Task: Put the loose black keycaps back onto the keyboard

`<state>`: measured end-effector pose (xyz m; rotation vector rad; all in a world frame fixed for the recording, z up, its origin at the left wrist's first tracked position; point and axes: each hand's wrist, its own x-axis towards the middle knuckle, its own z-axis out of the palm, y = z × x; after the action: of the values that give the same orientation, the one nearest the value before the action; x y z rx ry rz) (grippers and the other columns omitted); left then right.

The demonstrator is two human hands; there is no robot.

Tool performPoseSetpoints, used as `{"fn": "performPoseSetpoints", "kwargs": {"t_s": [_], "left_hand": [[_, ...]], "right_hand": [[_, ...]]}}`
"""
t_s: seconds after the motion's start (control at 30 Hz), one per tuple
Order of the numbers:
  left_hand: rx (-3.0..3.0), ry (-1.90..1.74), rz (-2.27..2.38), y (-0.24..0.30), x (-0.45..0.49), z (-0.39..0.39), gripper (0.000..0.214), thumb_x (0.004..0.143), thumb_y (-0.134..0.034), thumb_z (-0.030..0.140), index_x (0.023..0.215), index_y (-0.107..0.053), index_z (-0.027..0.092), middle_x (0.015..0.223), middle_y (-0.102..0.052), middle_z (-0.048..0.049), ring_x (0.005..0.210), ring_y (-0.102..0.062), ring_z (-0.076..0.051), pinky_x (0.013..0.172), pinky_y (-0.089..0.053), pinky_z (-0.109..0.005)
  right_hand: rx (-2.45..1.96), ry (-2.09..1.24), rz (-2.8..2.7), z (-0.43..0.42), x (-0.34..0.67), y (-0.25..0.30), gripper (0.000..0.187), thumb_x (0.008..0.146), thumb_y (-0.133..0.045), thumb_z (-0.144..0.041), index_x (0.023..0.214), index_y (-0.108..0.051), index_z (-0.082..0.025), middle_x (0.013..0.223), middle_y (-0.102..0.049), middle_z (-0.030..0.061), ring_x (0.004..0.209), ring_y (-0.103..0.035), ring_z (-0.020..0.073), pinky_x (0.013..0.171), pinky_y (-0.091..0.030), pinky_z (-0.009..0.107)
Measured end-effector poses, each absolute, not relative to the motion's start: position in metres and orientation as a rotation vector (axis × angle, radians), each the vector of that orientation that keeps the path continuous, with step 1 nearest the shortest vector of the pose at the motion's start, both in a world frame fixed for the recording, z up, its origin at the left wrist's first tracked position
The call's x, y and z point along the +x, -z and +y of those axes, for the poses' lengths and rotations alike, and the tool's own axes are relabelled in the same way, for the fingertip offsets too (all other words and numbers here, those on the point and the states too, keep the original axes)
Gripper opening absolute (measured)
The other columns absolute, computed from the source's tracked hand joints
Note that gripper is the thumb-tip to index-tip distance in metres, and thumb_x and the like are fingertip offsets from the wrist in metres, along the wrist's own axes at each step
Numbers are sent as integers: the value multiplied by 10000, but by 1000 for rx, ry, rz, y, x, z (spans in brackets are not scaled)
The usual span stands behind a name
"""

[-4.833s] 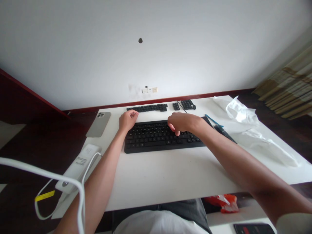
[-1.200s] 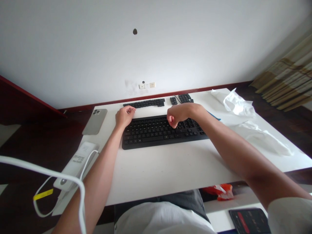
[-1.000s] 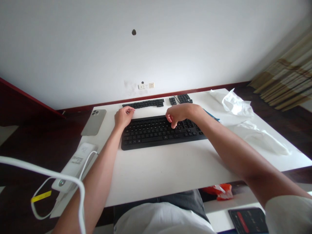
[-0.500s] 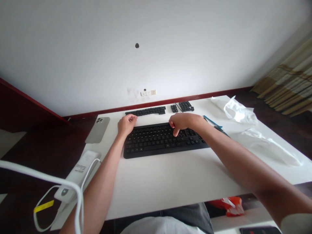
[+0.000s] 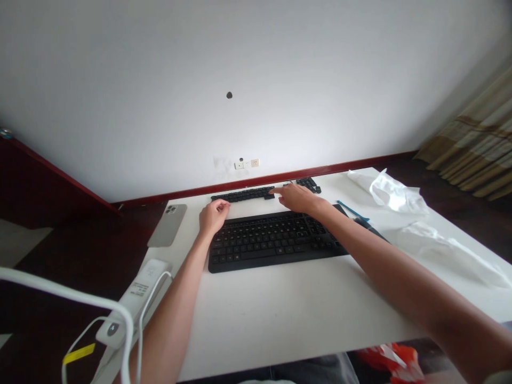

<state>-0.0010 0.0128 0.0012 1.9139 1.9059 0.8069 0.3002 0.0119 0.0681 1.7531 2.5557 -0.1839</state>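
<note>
A black keyboard (image 5: 260, 240) lies on the white table. Behind it is a block of loose black keycaps (image 5: 246, 194), with further keycaps (image 5: 308, 184) to the right. My left hand (image 5: 214, 216) rests by the keyboard's back left corner, fingers curled together; whatever is in them, if anything, is hidden. My right hand (image 5: 294, 196) reaches over the keyboard's right part, its index finger stretched to the right end of the keycap block, seemingly touching it. I see nothing held in it. The right forearm covers part of the number pad.
A phone (image 5: 168, 225) and a white power strip (image 5: 134, 301) with a white cable (image 5: 80, 292) are on the left. To the right lie a blue tool (image 5: 352, 210) and white plastic bags (image 5: 396, 194). A red bag (image 5: 394, 362) shows below the table's front edge.
My right hand has moved from the keyboard's keys back and left to the loose keycaps, its index finger now stretched out. My left hand stays by the keyboard's corner. The view tilted up slightly.
</note>
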Motion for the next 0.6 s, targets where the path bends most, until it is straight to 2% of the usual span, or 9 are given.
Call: {"fn": "performPoseSetpoints", "kwargs": {"t_s": [0.13,0.23,0.37,0.47,0.6], "left_hand": [[1910,-807,1907,-1,-1,13,217,893,-594,407,942,-774,298,893,-760,9,808,-662,-189,715,-418,-283],[1908,-818,1898,0,-1,12,212,899,-586,389,935,-773,297,889,-760,13,810,-667,-188,719,-422,-284],[1915,-817,1894,0,-1,12,213,906,-583,380,948,-774,296,893,-764,9,820,-672,-192,723,-429,-286],[1914,-802,1909,-2,-1,11,204,903,-594,380,948,-774,295,898,-764,10,819,-671,-192,718,-429,-284],[1913,-785,1917,-4,0,11,205,902,-596,376,953,-777,294,894,-764,6,807,-663,-192,724,-433,-281]], "right_hand": [[1702,182,2601,16,301,-61,554,948,-472,-158,1480,-576,-278,1229,-737,136,1135,-689,329,953,-506,420],[1671,211,2643,17,302,-60,536,921,-521,-153,1429,-629,-286,1143,-762,114,1093,-704,312,932,-511,395],[1607,255,2721,19,304,-63,381,900,-580,-172,1230,-757,-238,1074,-770,97,976,-720,278,879,-520,362],[1541,254,2777,20,305,-63,246,884,-634,-190,1070,-795,-197,1078,-770,92,966,-712,264,880,-516,348],[1549,280,2770,22,302,-60,237,851,-643,-129,1017,-796,-201,1027,-783,76,977,-716,255,891,-512,337]]}}
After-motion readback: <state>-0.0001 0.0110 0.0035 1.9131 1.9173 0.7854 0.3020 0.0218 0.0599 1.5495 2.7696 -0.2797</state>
